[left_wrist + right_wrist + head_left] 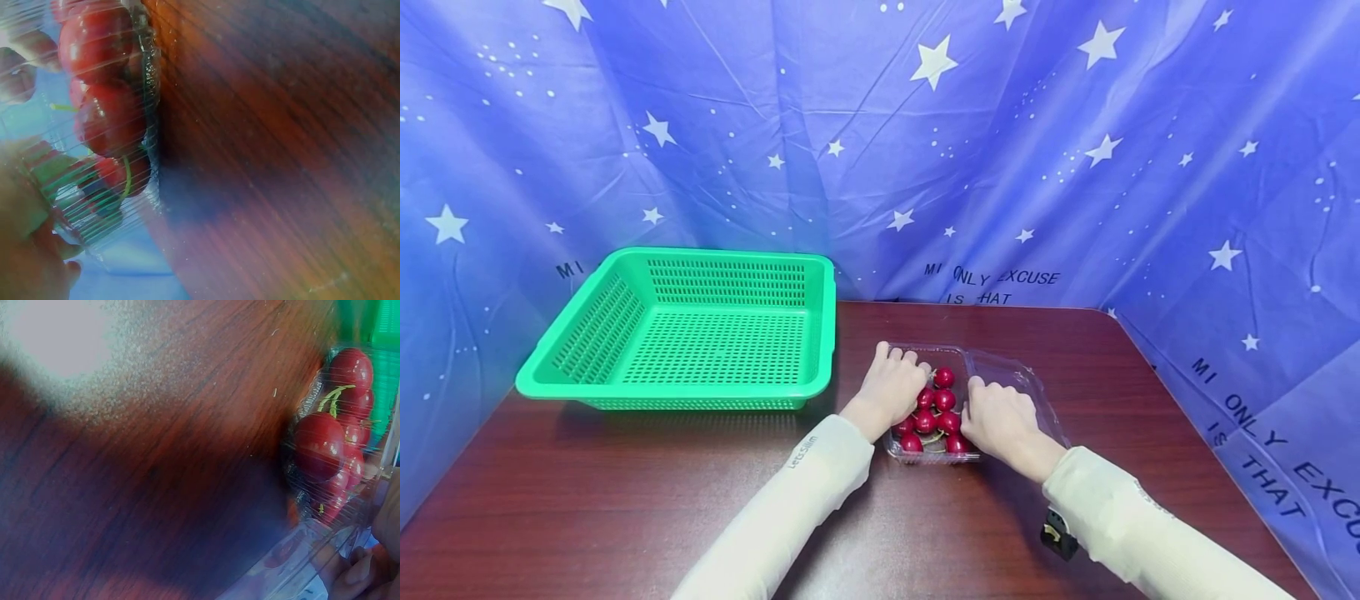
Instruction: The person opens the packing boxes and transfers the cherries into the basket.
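L hand [891, 385] & R hand [1002, 418] bare; fabric starts approx. at wrist. L sleeve [786, 512]: off-wht, faint greenish cast, smooth w/ soft creases, fairly close fit. Dk grey lettering [802, 452] nr L cuff [852, 447], running along the arm (approx. "LetsSlim", too small to be sure). Cuff edge plain, slightly loose. R sleeve [1138, 521]: same colour & cut, some wrinkles; small dk print [1152, 499] along upper edge, illegible. Blk device [1057, 533] by R cuff [1070, 477], compact, blocky, w/ pale yellowish curved mark; finer detail unclear.
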`<state>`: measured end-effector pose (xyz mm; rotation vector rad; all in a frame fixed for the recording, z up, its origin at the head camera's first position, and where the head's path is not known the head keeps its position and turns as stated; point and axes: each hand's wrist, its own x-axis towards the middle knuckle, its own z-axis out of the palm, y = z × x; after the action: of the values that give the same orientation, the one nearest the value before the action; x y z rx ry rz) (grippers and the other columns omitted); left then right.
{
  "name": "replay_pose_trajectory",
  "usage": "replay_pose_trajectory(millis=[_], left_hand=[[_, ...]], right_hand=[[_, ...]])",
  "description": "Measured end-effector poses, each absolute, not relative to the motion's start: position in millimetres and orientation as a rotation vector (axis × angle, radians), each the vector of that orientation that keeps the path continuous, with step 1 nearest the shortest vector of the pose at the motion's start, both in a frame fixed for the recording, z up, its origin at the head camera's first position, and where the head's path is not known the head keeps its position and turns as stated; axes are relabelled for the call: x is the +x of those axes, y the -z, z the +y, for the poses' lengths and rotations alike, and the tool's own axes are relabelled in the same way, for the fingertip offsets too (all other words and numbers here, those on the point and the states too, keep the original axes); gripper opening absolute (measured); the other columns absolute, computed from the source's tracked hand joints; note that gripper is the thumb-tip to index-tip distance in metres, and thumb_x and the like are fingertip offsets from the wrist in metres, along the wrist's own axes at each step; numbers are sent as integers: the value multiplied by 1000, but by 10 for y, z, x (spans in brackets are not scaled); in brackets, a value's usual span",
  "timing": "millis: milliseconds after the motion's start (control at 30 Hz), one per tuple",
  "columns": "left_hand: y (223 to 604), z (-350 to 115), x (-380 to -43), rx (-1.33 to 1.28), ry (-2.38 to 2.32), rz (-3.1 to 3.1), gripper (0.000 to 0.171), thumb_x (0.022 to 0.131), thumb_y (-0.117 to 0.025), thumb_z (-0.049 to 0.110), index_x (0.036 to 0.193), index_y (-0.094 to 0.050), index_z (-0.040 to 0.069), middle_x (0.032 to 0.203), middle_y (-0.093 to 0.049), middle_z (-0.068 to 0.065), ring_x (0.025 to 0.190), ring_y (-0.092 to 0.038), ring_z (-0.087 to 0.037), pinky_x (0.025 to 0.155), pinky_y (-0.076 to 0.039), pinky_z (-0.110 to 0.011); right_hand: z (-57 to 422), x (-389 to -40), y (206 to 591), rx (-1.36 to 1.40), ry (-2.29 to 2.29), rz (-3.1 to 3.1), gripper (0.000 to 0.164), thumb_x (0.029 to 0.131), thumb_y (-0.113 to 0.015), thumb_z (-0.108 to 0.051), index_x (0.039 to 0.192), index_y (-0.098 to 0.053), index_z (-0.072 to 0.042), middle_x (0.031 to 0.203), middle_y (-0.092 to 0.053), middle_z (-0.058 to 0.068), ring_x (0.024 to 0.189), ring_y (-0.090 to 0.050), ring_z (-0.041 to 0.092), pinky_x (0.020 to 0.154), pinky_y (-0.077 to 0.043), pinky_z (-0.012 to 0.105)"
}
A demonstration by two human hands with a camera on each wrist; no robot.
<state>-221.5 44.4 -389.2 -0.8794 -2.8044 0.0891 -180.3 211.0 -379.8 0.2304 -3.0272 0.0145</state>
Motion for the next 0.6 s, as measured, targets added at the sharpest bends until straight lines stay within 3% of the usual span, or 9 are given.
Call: replay_pose_trajectory(millis=[600], left_hand=[[3547,397,-2212,-757,69,-2712,24,86,-64,28,105,-68,15,99,-70,-5,92,-60,-25,84,-38,-42]], right_hand=[[2091,-1811,3783,227,-8,-3040,19,80,-60,-18,77,-53,0,72,-69,26,62,-64,44,47,-50,53]])
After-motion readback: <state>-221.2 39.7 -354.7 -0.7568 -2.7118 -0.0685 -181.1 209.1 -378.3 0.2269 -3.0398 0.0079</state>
